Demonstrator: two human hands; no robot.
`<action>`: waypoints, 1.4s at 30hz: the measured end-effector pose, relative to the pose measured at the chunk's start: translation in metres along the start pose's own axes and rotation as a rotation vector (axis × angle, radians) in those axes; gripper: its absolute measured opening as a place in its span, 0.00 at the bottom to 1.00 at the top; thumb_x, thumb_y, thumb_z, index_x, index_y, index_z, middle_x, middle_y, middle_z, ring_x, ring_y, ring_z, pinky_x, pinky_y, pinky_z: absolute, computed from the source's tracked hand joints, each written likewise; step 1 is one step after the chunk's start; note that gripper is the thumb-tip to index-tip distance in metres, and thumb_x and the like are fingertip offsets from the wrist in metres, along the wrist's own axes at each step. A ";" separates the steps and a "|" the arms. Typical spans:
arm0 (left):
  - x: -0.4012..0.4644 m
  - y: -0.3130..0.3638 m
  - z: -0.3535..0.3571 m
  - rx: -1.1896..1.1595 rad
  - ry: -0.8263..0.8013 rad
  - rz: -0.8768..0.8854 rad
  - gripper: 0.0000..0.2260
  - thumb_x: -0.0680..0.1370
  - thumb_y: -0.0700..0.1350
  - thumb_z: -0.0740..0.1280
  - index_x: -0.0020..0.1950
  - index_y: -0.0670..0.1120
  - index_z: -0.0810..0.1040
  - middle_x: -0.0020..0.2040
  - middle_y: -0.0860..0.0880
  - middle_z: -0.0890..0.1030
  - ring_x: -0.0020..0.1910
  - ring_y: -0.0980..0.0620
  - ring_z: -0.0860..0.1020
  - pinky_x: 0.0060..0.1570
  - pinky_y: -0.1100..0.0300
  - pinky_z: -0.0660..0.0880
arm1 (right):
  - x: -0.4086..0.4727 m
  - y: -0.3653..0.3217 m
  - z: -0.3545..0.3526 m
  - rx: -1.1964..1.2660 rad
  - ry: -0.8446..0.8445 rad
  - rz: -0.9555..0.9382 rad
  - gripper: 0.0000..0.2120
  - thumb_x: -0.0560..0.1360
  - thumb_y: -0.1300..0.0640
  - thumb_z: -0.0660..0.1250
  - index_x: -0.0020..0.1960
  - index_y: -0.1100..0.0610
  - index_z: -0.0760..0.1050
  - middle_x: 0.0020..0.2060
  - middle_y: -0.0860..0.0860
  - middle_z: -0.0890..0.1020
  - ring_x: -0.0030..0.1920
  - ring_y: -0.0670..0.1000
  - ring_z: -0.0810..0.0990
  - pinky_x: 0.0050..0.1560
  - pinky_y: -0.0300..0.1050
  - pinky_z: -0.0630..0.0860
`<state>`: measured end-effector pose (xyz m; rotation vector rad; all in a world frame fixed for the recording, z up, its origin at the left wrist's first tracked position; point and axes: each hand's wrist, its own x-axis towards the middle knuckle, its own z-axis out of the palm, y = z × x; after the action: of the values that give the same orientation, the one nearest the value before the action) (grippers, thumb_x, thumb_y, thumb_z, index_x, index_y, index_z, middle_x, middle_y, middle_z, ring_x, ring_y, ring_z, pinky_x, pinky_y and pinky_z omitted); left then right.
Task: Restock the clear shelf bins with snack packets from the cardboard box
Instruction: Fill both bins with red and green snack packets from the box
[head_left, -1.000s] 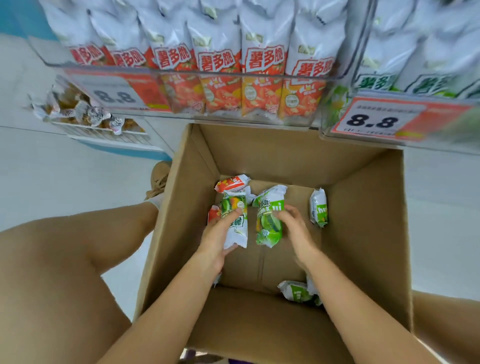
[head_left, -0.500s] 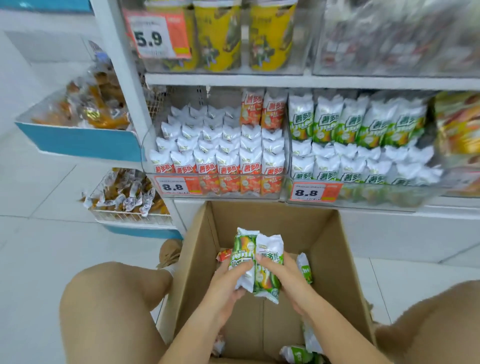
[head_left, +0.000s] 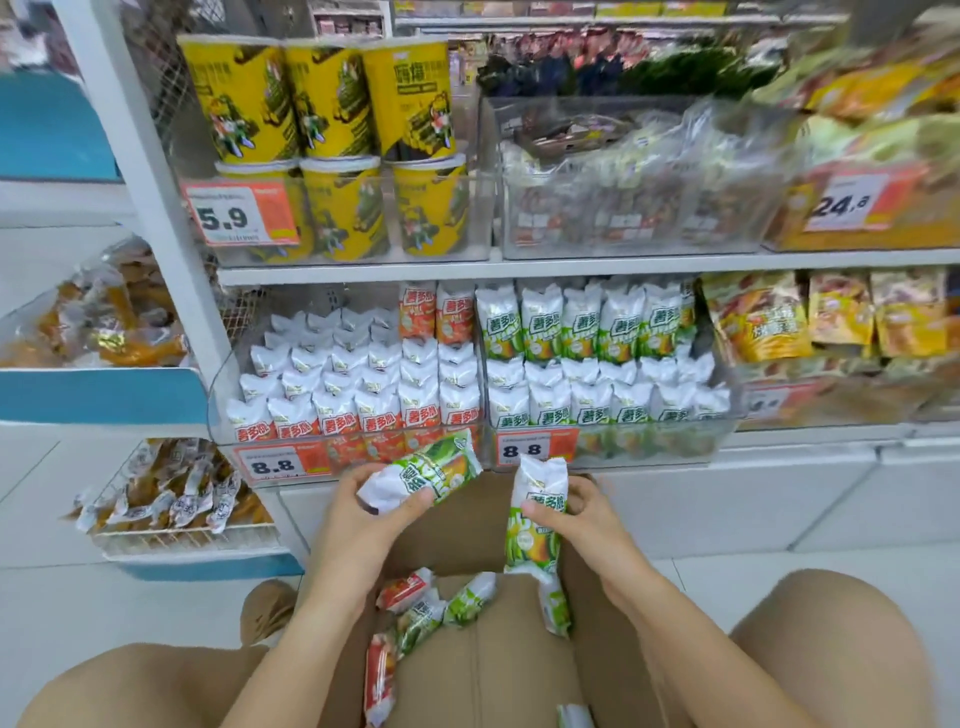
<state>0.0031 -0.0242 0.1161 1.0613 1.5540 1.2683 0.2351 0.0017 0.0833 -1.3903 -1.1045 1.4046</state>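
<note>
Left hand (head_left: 358, 514) closed around a green packet (head_left: 431, 473) lying slantwise; right hand (head_left: 582, 512) gripping another green packet (head_left: 535, 514) upright. Green-packet bin (head_left: 649, 441) straight above, right of centre, nearer the right hand. More packets down in the cardboard box (head_left: 498, 654).

The left hand (head_left: 358, 512) holds a green-and-white snack packet (head_left: 423, 475) tilted almost sideways, its grip closed around the packet's white end. The right hand (head_left: 576, 512) grips a second green packet (head_left: 535, 514) upright. Both are raised above the open cardboard box (head_left: 488, 670), where loose red and green packets (head_left: 431, 608) lie on the bottom near its left wall. Just beyond the hands, on the lower shelf, the left clear bin (head_left: 270, 462) holds red packets and the right clear bin (head_left: 717, 441) holds green ones, each with an 8.8 price tag (head_left: 535, 449) at its front edge.
</note>
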 end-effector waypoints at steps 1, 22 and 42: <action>0.003 0.007 0.005 -0.006 -0.020 0.024 0.19 0.67 0.47 0.78 0.53 0.54 0.74 0.48 0.57 0.80 0.48 0.61 0.78 0.46 0.63 0.72 | 0.004 -0.006 -0.009 0.025 0.022 -0.019 0.25 0.66 0.56 0.78 0.59 0.57 0.73 0.53 0.51 0.83 0.53 0.47 0.82 0.55 0.44 0.77; 0.090 0.093 0.094 0.338 -0.017 0.332 0.26 0.70 0.47 0.76 0.66 0.46 0.75 0.65 0.54 0.73 0.64 0.50 0.73 0.58 0.56 0.71 | 0.148 -0.129 -0.202 -0.525 0.667 -0.399 0.29 0.72 0.51 0.74 0.69 0.57 0.68 0.59 0.53 0.78 0.59 0.55 0.77 0.54 0.46 0.72; 0.133 0.128 0.119 0.620 -0.072 0.635 0.21 0.73 0.46 0.73 0.64 0.47 0.73 0.56 0.55 0.70 0.51 0.53 0.73 0.49 0.63 0.66 | 0.117 -0.099 -0.162 -0.709 0.721 -0.447 0.27 0.75 0.56 0.68 0.71 0.59 0.65 0.65 0.57 0.73 0.65 0.59 0.71 0.63 0.55 0.70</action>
<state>0.0914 0.1508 0.2147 2.0969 1.6563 1.1282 0.3933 0.1430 0.1512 -1.7714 -1.3327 0.1206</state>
